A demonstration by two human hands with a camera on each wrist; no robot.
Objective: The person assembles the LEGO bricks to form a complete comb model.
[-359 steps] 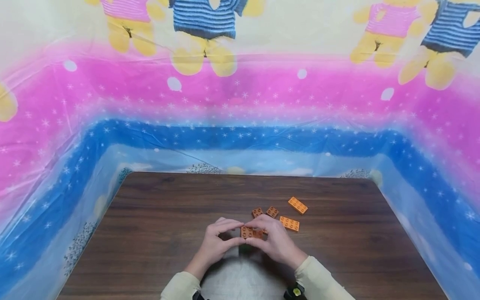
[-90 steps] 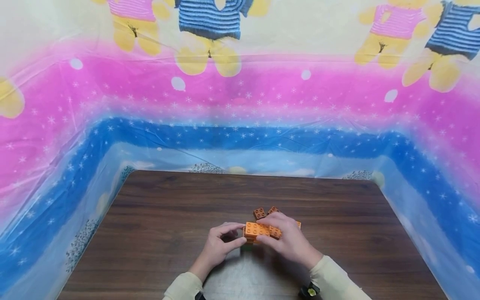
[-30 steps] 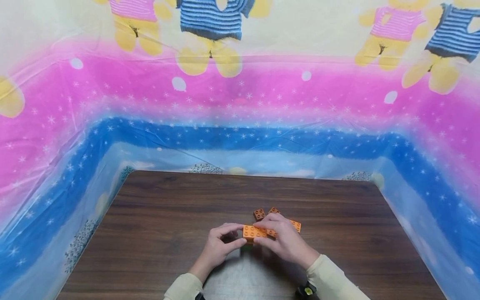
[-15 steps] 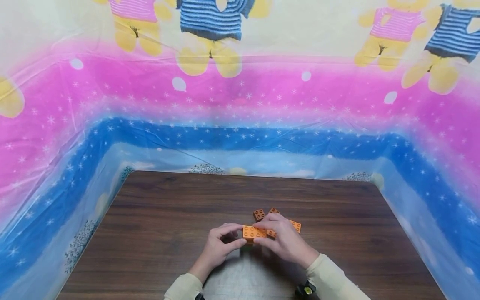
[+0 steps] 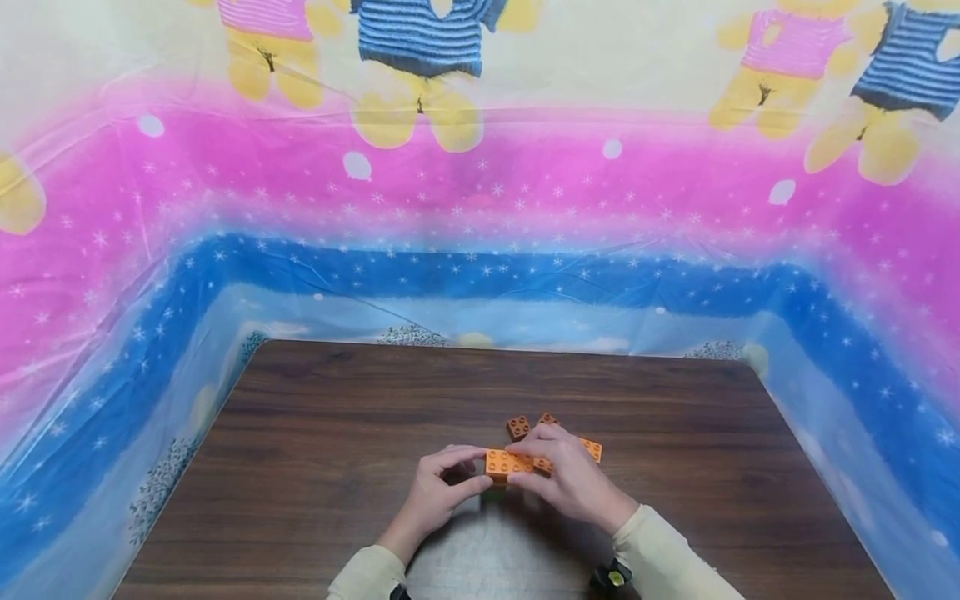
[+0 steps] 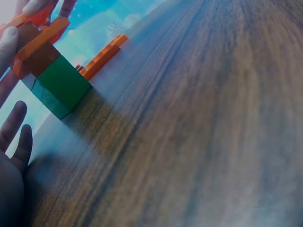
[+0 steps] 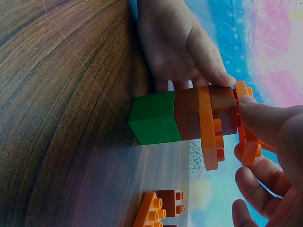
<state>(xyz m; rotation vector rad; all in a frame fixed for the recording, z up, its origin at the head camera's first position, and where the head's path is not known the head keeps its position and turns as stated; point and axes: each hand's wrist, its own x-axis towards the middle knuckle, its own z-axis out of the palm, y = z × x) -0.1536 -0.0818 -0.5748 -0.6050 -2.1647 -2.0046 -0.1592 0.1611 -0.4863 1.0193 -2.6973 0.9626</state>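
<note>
A stack of toy building bricks stands on the table, a green block (image 7: 156, 118) at its foot. Above that come a brown brick (image 7: 187, 113), an orange brick (image 7: 207, 127) jutting to one side, another brown brick (image 7: 225, 106) and a top orange brick (image 5: 502, 461). My left hand (image 5: 438, 483) pinches the stack's left end between thumb and forefinger, the thumb at the upper brown brick. With thumb and fingers, my right hand (image 5: 573, 477) pinches the top orange brick, which lies on that brown brick. Its right end is hidden behind my fingers.
Past my right hand lie a loose orange brick (image 5: 592, 450) and two small brown bricks, one of them a square brown brick (image 5: 517, 428). Another brown brick (image 5: 543, 466) shows by my right fingers. The wooden table (image 5: 360, 392) meets a patterned curtain (image 5: 480, 275).
Twelve seconds ago both hands held a brown brick on the stack, and two orange bricks lay loose; the farther one is gone from there. An orange brick has since come down onto the stack.
</note>
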